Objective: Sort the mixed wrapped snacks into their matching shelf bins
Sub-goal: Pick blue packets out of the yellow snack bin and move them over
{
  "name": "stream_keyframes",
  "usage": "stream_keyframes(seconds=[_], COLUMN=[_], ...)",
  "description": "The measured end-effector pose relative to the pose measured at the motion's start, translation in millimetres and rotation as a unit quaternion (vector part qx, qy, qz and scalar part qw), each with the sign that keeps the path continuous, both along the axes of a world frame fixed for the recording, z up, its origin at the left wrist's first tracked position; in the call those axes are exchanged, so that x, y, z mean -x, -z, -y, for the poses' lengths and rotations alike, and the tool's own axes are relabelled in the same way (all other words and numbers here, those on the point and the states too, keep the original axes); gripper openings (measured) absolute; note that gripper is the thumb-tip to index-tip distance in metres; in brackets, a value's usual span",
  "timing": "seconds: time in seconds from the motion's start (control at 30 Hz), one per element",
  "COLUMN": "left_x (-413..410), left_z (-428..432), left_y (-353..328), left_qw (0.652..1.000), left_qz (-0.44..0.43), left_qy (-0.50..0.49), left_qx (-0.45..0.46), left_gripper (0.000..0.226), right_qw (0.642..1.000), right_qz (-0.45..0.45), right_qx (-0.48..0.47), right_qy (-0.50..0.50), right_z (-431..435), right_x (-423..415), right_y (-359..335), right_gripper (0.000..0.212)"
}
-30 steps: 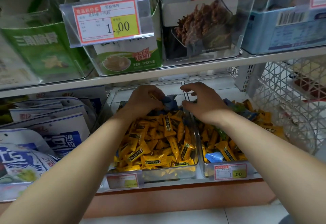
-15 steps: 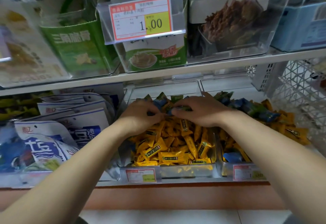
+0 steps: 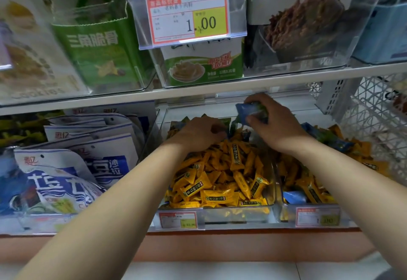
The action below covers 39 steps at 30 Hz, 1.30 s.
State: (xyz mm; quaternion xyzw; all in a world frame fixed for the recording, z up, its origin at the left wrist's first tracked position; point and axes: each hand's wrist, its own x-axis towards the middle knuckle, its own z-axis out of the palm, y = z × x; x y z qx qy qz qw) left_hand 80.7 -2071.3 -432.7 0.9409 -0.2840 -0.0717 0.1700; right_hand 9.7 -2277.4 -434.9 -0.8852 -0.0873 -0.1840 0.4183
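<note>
Pinching blue snacks [image 3: 250, 112], count unclear, long axis left-right, right hand [image 3: 279, 125] hangs over far end of two clear bins [image 3: 231, 216]; left hand [image 3: 198, 133] curls into yellow snacks [image 3: 220, 176], grip hidden.

Shop, price tag [image 3: 189, 15], shelf bins [image 3: 217, 214] of wrapped snacks [image 3: 220, 176]

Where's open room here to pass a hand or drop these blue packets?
Bare strip at the back of the middle bin, between the yellow snacks and the upper shelf. Another behind the right hand and its blue packets, beside the white basket. Nearer, everything's heaped.
</note>
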Motion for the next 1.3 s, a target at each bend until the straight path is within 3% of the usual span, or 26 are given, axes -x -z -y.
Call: stream_keyframes(seconds=[0.1, 0.17, 0.27, 0.4, 0.53, 0.63, 0.73, 0.77, 0.83, 0.87, 0.93, 1.03, 1.1, 1.17, 1.3], left_x=[0.1, 3.2, 11.5, 28.6, 50.0, 59.9, 54.5, 47.1, 24.9, 13.7, -7.4, -33.0, -43.3, -53.0, -63.3], left_z=[0.6, -4.8, -14.4, -10.2, 11.3, 24.0, 22.3, 18.8, 10.6, 8.3, 9.9, 21.9, 29.8, 34.1, 28.0], left_y=[1.4, 3.6, 3.7, -9.9, -15.0, -12.5, -11.5, -9.6, -6.2, -5.3, -2.3, 8.0, 13.7, 18.7, 19.4], left_qw=[0.999, 0.998, 0.988, 0.938, 0.87, 0.837, 0.802, 0.826, 0.921, 0.947, 0.974, 0.998, 0.999, 0.997, 0.988], left_qz=[-0.035, -0.044, 0.007, 0.025, -0.078, -0.132, -0.236, -0.213, -0.033, 0.047, 0.088, 0.03, -0.016, -0.039, -0.036], left_qy=[-0.003, 0.0, -0.03, -0.097, -0.105, -0.12, -0.098, -0.1, -0.122, -0.125, -0.1, -0.039, -0.009, 0.001, 0.021], left_qx=[-0.005, 0.042, 0.153, 0.331, 0.476, 0.517, 0.54, 0.512, 0.368, 0.292, 0.184, 0.036, -0.036, -0.069, -0.148], left_gripper=[0.045, 0.034, 0.015, 0.022, 0.022, 0.015, 0.012, 0.012, 0.015, 0.017, 0.02, 0.05, 0.072, 0.081, 0.07], right_qw=[0.997, 0.994, 0.994, 0.995, 0.99, 0.992, 0.998, 0.998, 0.995, 0.992, 0.987, 0.96, 0.947, 0.95, 0.973], right_qz=[-0.025, -0.052, -0.062, -0.068, -0.081, -0.042, 0.0, 0.011, 0.04, 0.046, -0.003, -0.149, -0.16, -0.127, -0.098], right_qx=[-0.075, -0.093, -0.088, -0.048, -0.095, -0.105, -0.062, -0.053, -0.047, -0.031, 0.038, 0.179, 0.218, 0.214, 0.18], right_qy=[0.014, 0.007, -0.006, -0.048, -0.066, -0.063, -0.015, 0.011, 0.079, 0.113, 0.156, 0.154, 0.174, 0.186, 0.103], right_z=[6.7, 9.9, 9.6, -1.9, -12.2, -10.8, 2.8, 11.0, 33.2, 45.7, 67.3, 79.2, 75.7, 68.5, 51.5], right_x=[0.6, 1.0, 2.9, 8.0, 13.3, 14.7, 16.6, 18.4, 24.7, 27.6, 29.8, 28.7, 28.6, 27.7, 24.4], right_y=[-0.9, -1.6, -5.3, -10.8, -12.9, -11.4, -11.7, -12.6, -13.5, -12.9, -8.3, -2.6, -4.3, -8.1, -6.1], right_gripper=[0.031, 0.03, 0.034, 0.046, 0.048, 0.025, 0.02, 0.021, 0.021, 0.02, 0.021, 0.047, 0.061, 0.057, 0.039])
